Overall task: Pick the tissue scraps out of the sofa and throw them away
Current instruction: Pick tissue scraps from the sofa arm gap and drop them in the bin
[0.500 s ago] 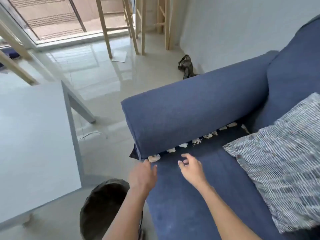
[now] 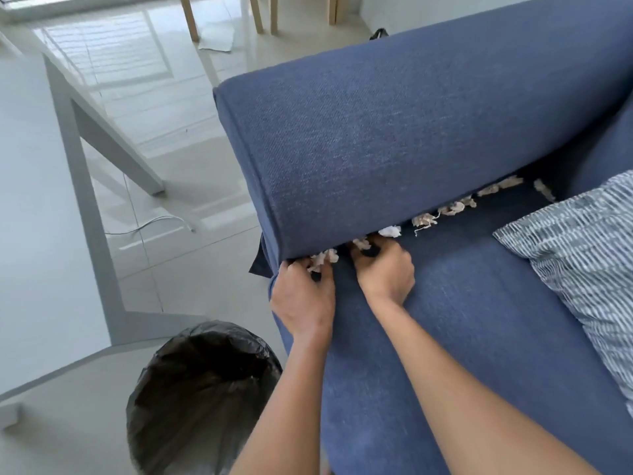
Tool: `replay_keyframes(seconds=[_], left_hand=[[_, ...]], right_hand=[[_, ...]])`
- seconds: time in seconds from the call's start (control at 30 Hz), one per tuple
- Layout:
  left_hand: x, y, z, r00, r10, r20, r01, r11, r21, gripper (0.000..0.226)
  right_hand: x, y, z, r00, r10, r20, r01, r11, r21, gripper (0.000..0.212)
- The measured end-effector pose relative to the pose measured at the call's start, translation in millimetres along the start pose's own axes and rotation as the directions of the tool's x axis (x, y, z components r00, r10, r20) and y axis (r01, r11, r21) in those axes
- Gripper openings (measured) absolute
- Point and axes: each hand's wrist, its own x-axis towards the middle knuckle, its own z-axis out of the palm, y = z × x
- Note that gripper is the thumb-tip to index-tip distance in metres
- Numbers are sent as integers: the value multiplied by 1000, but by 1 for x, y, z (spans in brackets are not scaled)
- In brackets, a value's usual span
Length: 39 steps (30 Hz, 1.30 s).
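Note:
Several white tissue scraps point(image 2: 424, 220) lie in a row in the gap between the blue sofa's armrest point(image 2: 394, 132) and its seat cushion point(image 2: 479, 337). My left hand point(image 2: 303, 299) is at the front end of the gap, its fingers closed on the nearest scrap point(image 2: 322, 260). My right hand point(image 2: 383, 269) is beside it, fingers curled on a second scrap point(image 2: 361, 243) in the gap. A bin lined with a black bag point(image 2: 202, 395) stands on the floor below my left arm.
A striped grey cushion point(image 2: 582, 262) lies on the seat at the right. A white table point(image 2: 41, 200) with a slanted leg stands to the left, with a thin cable point(image 2: 150, 224) on the tiled floor. Wooden stool legs point(image 2: 260, 15) stand at the back.
Both hands have moved forward from above the seat into the gap and closed on the two nearest scraps. The camera has moved closer and lower.

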Motion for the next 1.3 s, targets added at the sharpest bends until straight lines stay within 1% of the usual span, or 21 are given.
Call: replay_keyframes(seconds=[0.07,0.13,0.23,0.33,0.47,0.53,0.73,0.83,1.0,1.1,1.17,1.3], left_hand=[[1,-3,-4,1000,-6,7,6,999,-49,30],[-2,-7,-11,999,6,33,-2,995,-97,24],[-6,-15,-23,997,25,74,-14,990,-140,24],[-12,-24,-34,996,37,85,-23,987,-157,25],[-28,-39,-49,999,-5,54,14,988,-156,21],[-36,-47,-58,999,-33,29,37,989,-145,22],[-60,-83,-98,1000,-23,-14,21,995,-96,27],[-70,-111,-119,997,-52,-52,48,997,-62,23],[-80,-168,-139,989,-120,-83,117,992,-40,24],[-86,-203,-142,980,-183,-82,182,983,-20,20],[-91,-220,-142,975,-214,-68,213,977,-15,17],[-100,-235,-141,961,-275,-41,272,960,-64,18]], right_hand=[[-1,1,-4,998,46,37,-49,997,64,31],[-2,4,-11,995,58,82,-71,983,170,30],[-5,10,-21,990,44,134,-84,946,313,24],[-14,16,-27,986,25,168,-84,932,353,27],[-31,22,-32,966,11,257,-115,912,394,23],[-40,23,-35,956,-13,295,-107,915,388,23],[-90,16,-43,925,-93,368,-65,917,394,25],[-123,13,-36,884,-170,436,-6,928,373,27],[-168,14,-3,815,-232,531,54,943,329,34],[-190,20,17,787,-237,570,76,954,292,38],[-201,27,28,783,-223,581,84,963,256,39],[-213,37,39,769,-185,612,94,980,177,33]])
